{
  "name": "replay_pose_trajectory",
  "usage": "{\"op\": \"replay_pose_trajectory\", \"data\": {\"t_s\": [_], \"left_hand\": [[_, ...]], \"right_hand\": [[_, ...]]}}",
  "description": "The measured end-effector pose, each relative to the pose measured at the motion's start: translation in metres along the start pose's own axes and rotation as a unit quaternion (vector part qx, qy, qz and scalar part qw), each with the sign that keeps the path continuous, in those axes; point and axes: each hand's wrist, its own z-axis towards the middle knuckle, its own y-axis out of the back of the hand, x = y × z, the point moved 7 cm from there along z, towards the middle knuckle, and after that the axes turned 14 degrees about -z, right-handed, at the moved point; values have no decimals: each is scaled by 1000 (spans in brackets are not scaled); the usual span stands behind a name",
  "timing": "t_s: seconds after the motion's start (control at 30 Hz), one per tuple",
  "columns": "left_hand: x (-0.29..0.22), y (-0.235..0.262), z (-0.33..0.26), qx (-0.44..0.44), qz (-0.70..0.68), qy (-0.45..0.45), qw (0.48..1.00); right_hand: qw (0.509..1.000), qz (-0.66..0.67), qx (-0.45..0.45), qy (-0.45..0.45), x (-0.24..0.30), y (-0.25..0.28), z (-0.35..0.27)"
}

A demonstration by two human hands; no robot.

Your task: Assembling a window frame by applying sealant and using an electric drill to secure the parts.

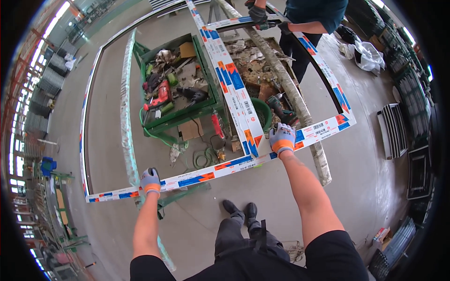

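Note:
A large window frame [187,180], wrapped in white, blue and orange protective film, lies across two wrapped support bars in front of me. Gloved in grey and orange, my left hand [150,180] is closed around its near rail, by the left support bar [126,103]. My right hand [282,139], in a matching glove, grips the same rail just right of where the middle bar [234,86] joins it. At the far side a co-worker's gloved hands [257,13] hold a power drill [266,25] against the frame. My fingertips are partly hidden behind the rail.
Below the frame stands a green cart [180,112] with a red power tool [161,95] and loose items. Another drill [281,108] rests near a green bucket [261,112]. The right support bar [321,164] juts toward me. Stacked panels [393,131] lie at right.

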Motion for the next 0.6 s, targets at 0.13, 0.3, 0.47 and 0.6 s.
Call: {"op": "replay_pose_trajectory", "data": {"t_s": [0.13, 0.3, 0.47, 0.6], "left_hand": [[-11, 6, -2, 1, -27, -20, 999], [-11, 5, -2, 27, -38, -9, 999], [-5, 1, 1, 20, -49, -61, 997], [-5, -5, 0, 33, -45, -69, 996]], "right_hand": [[1000, -13, -17, 5, -1, -5, -2], [999, -20, -33, -3, 2, -3, -1], [998, -9, -54, -18, 0, -11, -2], [997, -22, -70, -14, 1, -11, 3]]}}
